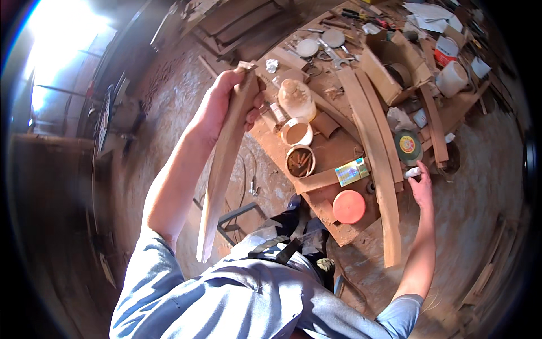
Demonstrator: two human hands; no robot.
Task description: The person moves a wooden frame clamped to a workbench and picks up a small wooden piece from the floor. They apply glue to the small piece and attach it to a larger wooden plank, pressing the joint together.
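Note:
My left hand (224, 99) is closed round the upper end of a long wooden strip (224, 152), raised to the left of the workbench. The strip slants down toward my shirt, its lower end pale in the light. At the bench's right edge my right hand (421, 187) pinches a small white object (413, 172); its kind is too small to make out. Just beyond those fingertips lies a green abrasive disc (407, 146) with a yellow and red centre. Long curved wooden boards (377, 169) lie to the left of my right hand.
On the brown workbench (265, 133) stand a cloudy plastic jug (296, 99), a cup of brown contents (297, 133), a tub of small brown pieces (300, 161), a yellow-blue packet (351, 172) and a round orange lid (349, 207). Farther back are a cardboard box (370, 70) and wrenches (333, 52).

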